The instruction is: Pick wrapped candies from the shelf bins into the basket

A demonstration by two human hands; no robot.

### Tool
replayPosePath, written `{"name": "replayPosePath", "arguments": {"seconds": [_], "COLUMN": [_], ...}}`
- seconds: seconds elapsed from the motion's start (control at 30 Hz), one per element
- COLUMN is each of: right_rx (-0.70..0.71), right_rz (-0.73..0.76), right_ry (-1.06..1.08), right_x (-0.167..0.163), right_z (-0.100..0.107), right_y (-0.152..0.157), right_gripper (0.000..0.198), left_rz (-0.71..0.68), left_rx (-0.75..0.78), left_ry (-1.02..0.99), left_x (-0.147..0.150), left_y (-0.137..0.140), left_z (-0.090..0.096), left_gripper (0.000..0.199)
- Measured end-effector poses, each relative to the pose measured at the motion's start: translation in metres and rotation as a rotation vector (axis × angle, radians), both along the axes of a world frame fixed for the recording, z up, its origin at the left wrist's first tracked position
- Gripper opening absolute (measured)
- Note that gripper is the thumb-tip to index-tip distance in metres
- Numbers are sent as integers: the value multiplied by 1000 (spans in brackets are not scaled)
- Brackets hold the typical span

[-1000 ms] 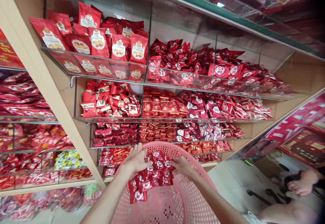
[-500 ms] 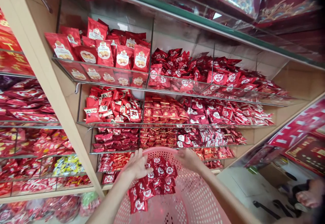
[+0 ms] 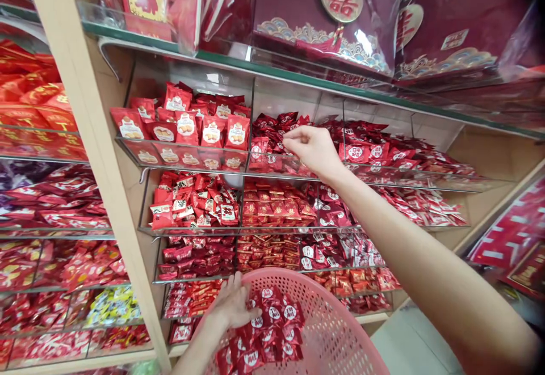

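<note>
A pink perforated plastic basket (image 3: 336,318) is below me, with a pile of small red packets (image 3: 272,329) bearing white round labels inside. My left hand (image 3: 233,302) grips the basket's rim at the left, its thumb over the inner side near the packets. My right hand (image 3: 313,149) is raised in front of the upper candy shelf, fingers bent and drawn together. Dark red packets (image 3: 276,122) with white labels lie right behind those fingertips. Whether anything is between them is hidden.
Red cookie packets (image 3: 186,128) fill the compartment left of my right hand. Clear shelf fronts and dividers (image 3: 251,108) separate the compartments. A green-edged glass shelf (image 3: 289,71) overhangs them, carrying dark red gift bags (image 3: 298,12). A wooden upright (image 3: 85,108) stands at left.
My right hand has left the basket's rim and moved up to the upper shelf. My left hand stays on the basket. The view has tilted upward.
</note>
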State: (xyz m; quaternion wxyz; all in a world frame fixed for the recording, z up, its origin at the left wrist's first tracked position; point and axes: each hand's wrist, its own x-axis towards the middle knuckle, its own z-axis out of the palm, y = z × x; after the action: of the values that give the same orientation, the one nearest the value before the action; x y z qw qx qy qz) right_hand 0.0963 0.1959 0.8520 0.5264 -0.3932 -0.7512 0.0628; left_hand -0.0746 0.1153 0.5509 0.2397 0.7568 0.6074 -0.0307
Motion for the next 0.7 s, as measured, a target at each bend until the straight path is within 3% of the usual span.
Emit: {"name": "replayPosePath", "arguments": {"seconds": [0.1,0.2,0.3,0.4,0.47,0.57,0.7], "right_rx": [15,-139,-261,-266,-201,13,222], "right_rz": [-78,-99,-59,14,57,74,-5], "right_ry": [-91,-120,-27,134,201,236,202], "right_x": [-19,-34,-40,-34,-23,-4,19], "right_z": [11,13,12,12,12,7,-19], "right_y": [25,34,32,27,23,8,-37], "right_gripper": [20,24,20,16,17,18,14], "left_rz": [5,3,0,4,10,11,-4], "left_rx": [-31,-20,-13,-28,-27,-1,57], "left_ry": [-1,-13,-16,-19,-29,-41,-41], "left_x": [0,0,-1,-1,0,0,-1], "left_y": [0,-1,-2,-3,-4,-4,-3], "left_z": [2,2,3,4,4,1,-3], "left_gripper": [80,81,82,88,93,97,91]}}
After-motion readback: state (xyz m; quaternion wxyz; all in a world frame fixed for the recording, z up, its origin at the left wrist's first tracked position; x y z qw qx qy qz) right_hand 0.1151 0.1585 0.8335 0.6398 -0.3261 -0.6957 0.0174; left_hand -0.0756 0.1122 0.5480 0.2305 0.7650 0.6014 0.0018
